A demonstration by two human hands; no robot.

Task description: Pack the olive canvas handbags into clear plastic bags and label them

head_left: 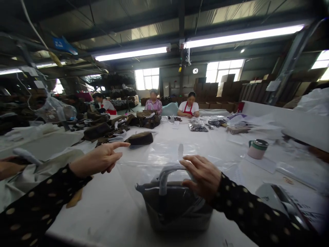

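Observation:
A dark handbag [177, 209] stands upright on the white table in front of me, in or under a clear plastic bag [154, 156] that spreads beyond it. Pale wrapping covers the handbag's raised handle [162, 183]. My right hand [204, 175] is over the right end of the handle, thumb and fingers apart; whether it presses on handle or plastic, I cannot tell. To the left of the handbag, my left hand [105, 157] is held above the table. Its index finger points right, the other fingers curl loosely, and nothing shows in it.
Several dark handbags [140, 138] are piled at the back left. Another person's hand [10, 168] is at the far left, by pale fabric. A lidded cup [257, 149] and a tape dispenser [280, 199] stand at right. Co-workers [189, 106] sit across the white table [102, 212].

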